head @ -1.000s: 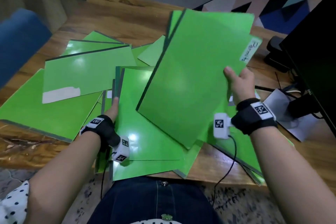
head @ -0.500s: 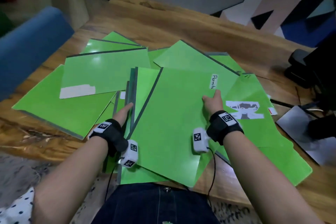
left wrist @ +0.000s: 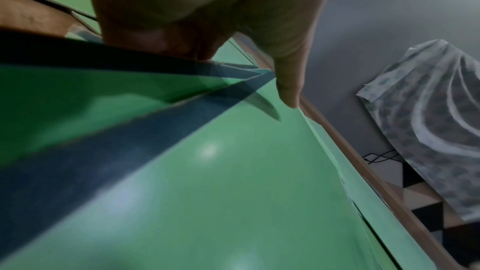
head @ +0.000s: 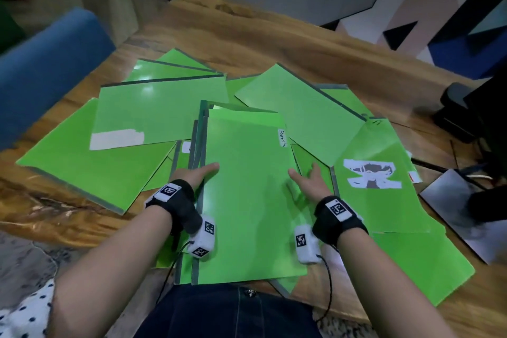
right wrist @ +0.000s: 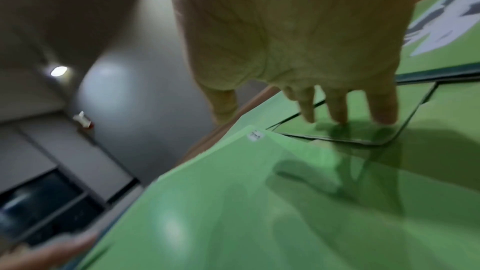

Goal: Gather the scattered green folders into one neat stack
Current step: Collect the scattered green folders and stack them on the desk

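A green folder labelled "Permits" lies flat and square on top of the stack at the table's near edge. My left hand is at the stack's left edge, its thumb laid on the top folder and its fingers tucked under the edges. My right hand is at the right edge with fingers spread and straight, their tips on a lower folder. Other green folders lie scattered at the left, back left, back and right.
The wooden table runs bare behind the folders. A blue chair stands at the left. At the right are a black device, cables and a grey sheet. Some folders overhang the near edge.
My right hand brought the raised "Permits" folder down onto the stack, turned it square and let go of it. The left hand stayed at the stack's left edge.
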Action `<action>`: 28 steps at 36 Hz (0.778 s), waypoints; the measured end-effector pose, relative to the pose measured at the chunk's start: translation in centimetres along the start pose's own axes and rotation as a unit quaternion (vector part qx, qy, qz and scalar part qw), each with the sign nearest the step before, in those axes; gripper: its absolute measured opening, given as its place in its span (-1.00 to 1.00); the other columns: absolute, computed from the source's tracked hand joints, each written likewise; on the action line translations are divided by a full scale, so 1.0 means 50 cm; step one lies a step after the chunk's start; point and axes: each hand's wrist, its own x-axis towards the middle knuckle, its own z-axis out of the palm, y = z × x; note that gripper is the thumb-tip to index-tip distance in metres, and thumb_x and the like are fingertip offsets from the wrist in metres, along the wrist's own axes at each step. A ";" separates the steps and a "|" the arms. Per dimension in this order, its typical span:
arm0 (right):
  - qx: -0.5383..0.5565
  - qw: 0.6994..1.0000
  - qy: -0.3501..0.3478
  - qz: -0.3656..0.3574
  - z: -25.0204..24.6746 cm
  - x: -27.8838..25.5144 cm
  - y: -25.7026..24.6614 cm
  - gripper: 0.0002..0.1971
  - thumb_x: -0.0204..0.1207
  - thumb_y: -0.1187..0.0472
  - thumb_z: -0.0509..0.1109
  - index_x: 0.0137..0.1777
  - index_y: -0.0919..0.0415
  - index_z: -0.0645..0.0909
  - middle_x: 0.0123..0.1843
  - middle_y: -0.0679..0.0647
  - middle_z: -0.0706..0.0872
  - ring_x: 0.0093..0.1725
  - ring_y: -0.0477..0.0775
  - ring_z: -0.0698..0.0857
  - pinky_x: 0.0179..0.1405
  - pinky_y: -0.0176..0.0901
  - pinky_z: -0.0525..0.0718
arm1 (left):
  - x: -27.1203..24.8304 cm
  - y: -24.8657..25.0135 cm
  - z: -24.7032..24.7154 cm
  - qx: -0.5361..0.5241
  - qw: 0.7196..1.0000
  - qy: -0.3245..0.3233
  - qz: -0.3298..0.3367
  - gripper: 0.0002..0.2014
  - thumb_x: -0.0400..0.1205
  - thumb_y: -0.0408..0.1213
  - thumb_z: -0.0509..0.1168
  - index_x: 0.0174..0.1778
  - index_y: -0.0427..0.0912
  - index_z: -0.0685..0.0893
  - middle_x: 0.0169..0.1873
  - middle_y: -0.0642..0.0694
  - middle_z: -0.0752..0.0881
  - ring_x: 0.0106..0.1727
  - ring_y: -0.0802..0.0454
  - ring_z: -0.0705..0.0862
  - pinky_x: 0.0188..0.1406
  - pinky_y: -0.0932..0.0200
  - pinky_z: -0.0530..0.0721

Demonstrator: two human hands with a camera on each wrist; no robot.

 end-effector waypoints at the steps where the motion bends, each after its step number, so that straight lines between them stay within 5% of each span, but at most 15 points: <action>1: -0.036 0.999 0.023 0.011 0.003 0.001 0.012 -0.03 0.47 -0.17 0.40 0.68 0.13 -0.13 0.68 0.20 0.10 0.62 0.29 0.20 0.53 0.31 0.28 | 0.000 -0.001 0.000 -0.004 1.000 0.000 0.000 -0.03 0.22 0.20 0.56 0.38 -0.39 0.46 -0.07 -0.21 0.56 -0.01 -0.20 0.55 0.09 -0.01 0.55; 6: -0.127 0.991 0.048 0.006 0.037 -0.030 0.056 0.03 0.43 -0.25 0.39 0.68 0.21 -0.11 0.70 0.19 0.02 0.66 0.25 0.06 0.56 0.35 0.18 | -0.005 -0.005 0.007 -0.006 1.000 -0.006 0.008 0.00 0.18 0.23 0.57 0.37 -0.38 0.45 -0.26 -0.14 0.56 -0.17 -0.11 0.57 0.08 -0.03 0.55; 10: -0.078 0.997 -0.009 0.015 0.071 -0.046 0.055 0.01 0.44 -0.19 0.42 0.66 0.28 -0.06 0.68 0.23 0.05 0.64 0.27 0.13 0.57 0.23 0.24 | -0.013 -0.011 0.017 0.007 1.000 -0.003 0.024 0.08 0.19 0.20 0.58 0.50 -0.35 0.34 0.25 -0.29 0.59 0.20 -0.27 0.59 0.14 -0.09 0.57; 12: -0.041 0.998 -0.041 0.039 0.079 -0.050 0.053 -0.04 0.45 -0.12 0.44 0.65 0.32 0.00 0.66 0.25 0.11 0.59 0.29 0.26 0.50 0.16 0.36 | -0.015 -0.012 0.017 0.015 0.999 0.014 0.044 0.07 0.23 0.18 0.57 0.52 -0.33 0.30 0.33 -0.30 0.55 0.26 -0.26 0.58 0.19 -0.08 0.57; 16: -0.053 0.997 -0.059 0.025 0.079 -0.058 0.054 -0.21 0.51 -0.04 0.41 0.61 0.32 0.17 0.61 0.26 0.26 0.51 0.26 0.40 0.42 0.10 0.45 | -0.016 -0.015 0.013 0.014 0.996 0.035 0.080 -0.17 0.36 0.05 0.55 0.41 -0.38 0.43 0.08 -0.21 0.59 0.06 -0.21 0.58 0.09 0.03 0.54; 19: -0.046 0.998 -0.039 0.007 0.067 -0.060 0.050 -0.31 0.56 -0.01 0.36 0.58 0.32 0.24 0.57 0.24 0.36 0.49 0.23 0.43 0.43 0.08 0.44 | -0.025 -0.014 0.022 0.002 0.989 0.068 0.135 -0.29 0.36 0.06 0.54 0.26 -0.34 0.54 0.07 -0.21 0.68 0.09 -0.22 0.65 0.13 -0.03 0.62; 24: 0.056 0.998 0.032 0.013 0.041 -0.056 0.033 -0.16 0.52 -0.18 0.33 0.62 0.29 0.12 0.63 0.25 0.25 0.56 0.27 0.33 0.51 0.22 0.36 | -0.056 0.003 0.040 -0.039 0.976 0.042 0.210 -0.49 0.40 0.02 0.52 0.08 -0.27 0.60 -0.08 -0.14 0.67 -0.05 -0.15 0.64 -0.19 0.14 0.55; 28: 0.178 0.984 0.024 0.017 -0.005 -0.051 0.019 -0.01 0.42 -0.19 0.44 0.65 0.31 0.03 0.65 0.24 0.19 0.60 0.25 0.26 0.53 0.15 0.26 | -0.076 0.033 0.047 -0.077 0.965 0.019 0.249 -0.31 0.37 0.02 0.54 0.31 -0.33 0.55 0.15 -0.19 0.69 0.17 -0.18 0.64 0.20 0.00 0.61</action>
